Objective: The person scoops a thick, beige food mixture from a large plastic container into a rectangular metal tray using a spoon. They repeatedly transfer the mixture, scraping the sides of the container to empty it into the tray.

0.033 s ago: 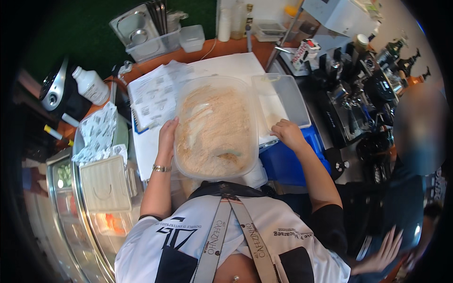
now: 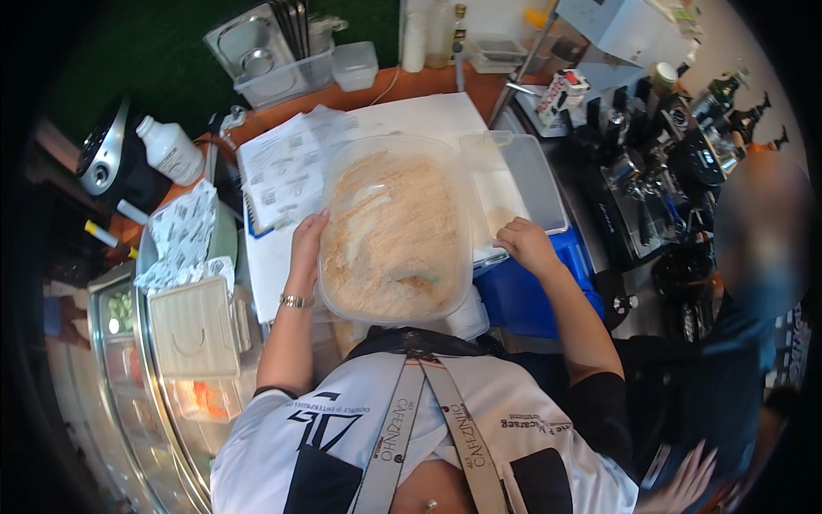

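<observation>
Tub (image 2: 396, 231) of crumbs sits between my hands, long side toward twelve o'clock, left hand (image 2: 306, 244) gripping at nine, right hand (image 2: 527, 244) at three.

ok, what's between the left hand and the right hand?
Head view: the big clear plastic tub of tan crumbly food fills the stretch. Left hand touches its left wall; right hand rests by its right rim.

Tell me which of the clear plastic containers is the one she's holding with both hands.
The big clear tub filled with beige crumbs, gripped between the left hand and right hand. The empty rectangular container beside it and the small lidded one further back sit untouched.
</observation>
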`<state>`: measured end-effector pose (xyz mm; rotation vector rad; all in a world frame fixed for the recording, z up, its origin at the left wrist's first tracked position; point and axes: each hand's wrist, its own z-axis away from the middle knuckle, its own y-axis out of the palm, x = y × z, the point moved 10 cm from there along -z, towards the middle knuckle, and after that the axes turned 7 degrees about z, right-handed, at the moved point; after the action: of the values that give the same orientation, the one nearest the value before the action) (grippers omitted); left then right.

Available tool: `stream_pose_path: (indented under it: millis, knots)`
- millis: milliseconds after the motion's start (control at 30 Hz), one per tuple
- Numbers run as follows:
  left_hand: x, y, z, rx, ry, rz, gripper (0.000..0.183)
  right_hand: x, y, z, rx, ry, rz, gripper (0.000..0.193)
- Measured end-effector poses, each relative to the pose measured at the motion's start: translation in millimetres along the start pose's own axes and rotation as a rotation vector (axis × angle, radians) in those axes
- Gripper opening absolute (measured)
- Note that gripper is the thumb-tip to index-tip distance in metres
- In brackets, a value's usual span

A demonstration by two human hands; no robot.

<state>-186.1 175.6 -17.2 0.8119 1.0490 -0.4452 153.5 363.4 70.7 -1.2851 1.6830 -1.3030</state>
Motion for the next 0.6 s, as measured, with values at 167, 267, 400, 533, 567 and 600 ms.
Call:
stream_pose_path:
  millis: [167,267,400,533,567,600]
  knots:
    - [-11.3,43.1,27.4,-0.036,-0.068,0.321,0.017,9.9,-3.9,10.0,-0.004,-0.101,-0.11,0.015]
    - [-25.7,48.5,53.4,-0.035,-0.024,0.381,0.017,14.2,-3.6,8.6,0.007,-0.144,-0.08,0.013]
    - [-61.9,31.9,78.8,-0.085,0.104,0.326,0.013,13.6,-2.0,9.1,-0.018,-0.129,-0.117,0.012]
    - [-121.9,44.9,110.5,-0.161,0.189,0.337,0.018,43.1,13.8,9.6,0.013,-0.094,-0.273,0.016]
    - [-135.9,44.8,113.9,-0.162,0.206,0.359,0.021,56.8,14.1,8.4,0.019,-0.084,-0.325,0.017]
    - [-147.8,44.5,117.5,-0.173,0.233,0.372,0.022,66.0,11.3,3.7,0.163,-0.032,-0.335,0.022]
